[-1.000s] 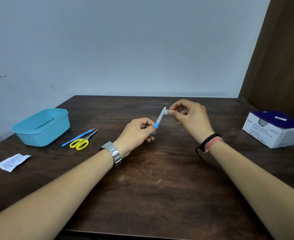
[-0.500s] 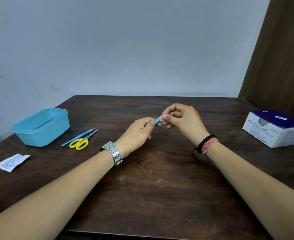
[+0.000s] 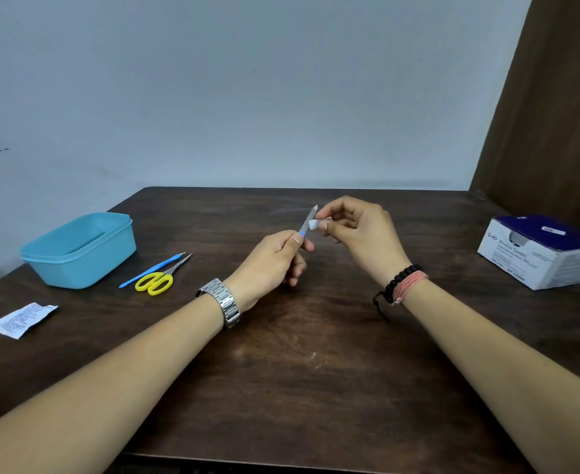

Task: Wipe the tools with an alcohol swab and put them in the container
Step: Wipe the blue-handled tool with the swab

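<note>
The thin grey metal nail file with a blue handle (image 3: 307, 222) is being held tight by the left hand (image 3: 270, 261), tip pointing to 1 o'clock. The small white swab (image 3: 315, 223) is being pinched against it by the right hand (image 3: 360, 230).

Left hand (image 3: 274, 258) grips nail file (image 3: 308, 221) by its blue handle, blade toward 1 o'clock; right hand (image 3: 360, 230) pinches white swab (image 3: 314, 223) against blade, above tabletop (image 3: 315, 371)

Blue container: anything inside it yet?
Nothing visible inside the blue container: only bare inner walls show. Its near wall hides the floor, so that can't be checked. The scissors and blue tool lie on the table beside it.
</note>
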{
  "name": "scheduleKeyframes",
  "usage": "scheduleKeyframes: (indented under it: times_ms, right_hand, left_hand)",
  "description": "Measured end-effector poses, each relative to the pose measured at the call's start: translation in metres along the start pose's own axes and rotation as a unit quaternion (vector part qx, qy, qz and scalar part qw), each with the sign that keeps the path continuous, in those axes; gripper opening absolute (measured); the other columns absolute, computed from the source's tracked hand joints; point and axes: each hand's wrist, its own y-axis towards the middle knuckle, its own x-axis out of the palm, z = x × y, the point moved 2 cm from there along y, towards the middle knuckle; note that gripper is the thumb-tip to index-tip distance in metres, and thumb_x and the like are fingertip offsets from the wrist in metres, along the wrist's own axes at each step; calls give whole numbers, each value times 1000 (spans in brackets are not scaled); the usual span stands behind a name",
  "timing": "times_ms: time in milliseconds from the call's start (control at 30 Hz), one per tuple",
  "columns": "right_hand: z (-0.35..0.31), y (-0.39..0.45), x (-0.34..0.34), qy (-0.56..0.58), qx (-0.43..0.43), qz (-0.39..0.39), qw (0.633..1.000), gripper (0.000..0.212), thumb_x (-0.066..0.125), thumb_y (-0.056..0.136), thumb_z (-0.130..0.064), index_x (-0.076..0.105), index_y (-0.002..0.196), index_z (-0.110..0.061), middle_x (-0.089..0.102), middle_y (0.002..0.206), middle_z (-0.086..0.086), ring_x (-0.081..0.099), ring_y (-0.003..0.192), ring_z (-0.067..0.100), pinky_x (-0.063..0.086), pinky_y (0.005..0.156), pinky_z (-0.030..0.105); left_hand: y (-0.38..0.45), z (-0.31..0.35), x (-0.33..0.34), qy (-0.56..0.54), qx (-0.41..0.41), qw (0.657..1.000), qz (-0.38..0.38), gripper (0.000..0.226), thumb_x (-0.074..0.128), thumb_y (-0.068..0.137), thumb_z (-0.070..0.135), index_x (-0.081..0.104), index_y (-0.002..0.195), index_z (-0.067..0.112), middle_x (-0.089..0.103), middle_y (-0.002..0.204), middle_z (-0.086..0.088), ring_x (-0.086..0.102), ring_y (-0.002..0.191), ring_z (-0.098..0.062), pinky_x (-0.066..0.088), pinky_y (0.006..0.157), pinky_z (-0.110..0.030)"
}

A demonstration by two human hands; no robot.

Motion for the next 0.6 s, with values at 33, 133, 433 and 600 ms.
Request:
scheduleKeyframes:
  times_ms: [33, 133, 433, 600]
  right_hand:
    - [-1, -1, 1, -33, -19, 0, 999, 8, 76, 82, -10, 72, 83, -17, 71, 80, -12, 61, 69, 4, 49, 67, 19]
    - [-4, -2, 2, -60, -39, 2, 997, 8, 78, 80, -15, 72, 81, -20, 73, 83, -5, 59, 69, 14, 50, 70, 28]
    - [0, -1, -2, -100, -19, 36, 994, 13, 81, 79, -23, 70, 77, -17, 70, 70, -4, 64, 66, 14, 52, 62, 21]
    - [-4, 0, -4, -72, -19, 30, 997, 14, 79, 81, -22, 69, 80, -13, 69, 71, -3, 62, 64, 13, 51, 60, 20]
  left_hand:
    - [-1, 0, 0, -1, -1, 1000, -5, 32, 33, 108, 25, 59, 96, 10, 51, 58, -2, 48, 48, -12, 41, 50, -17]
    - [-2, 1, 2, 2, 1, 1000, -22, 31, 33, 108, 27, 57, 96, 12, 55, 58, 0, 52, 48, -12, 41, 50, -16]
    - [-4, 2, 5, 16, 17, 998, -66, 30, 32, 108, 30, 56, 96, 17, 58, 57, 5, 55, 52, -12, 41, 54, -18]
    - [-5, 3, 3, -7, 0, 999, -49, 31, 32, 108, 28, 57, 96, 15, 57, 57, 4, 54, 51, -13, 41, 54, -22]
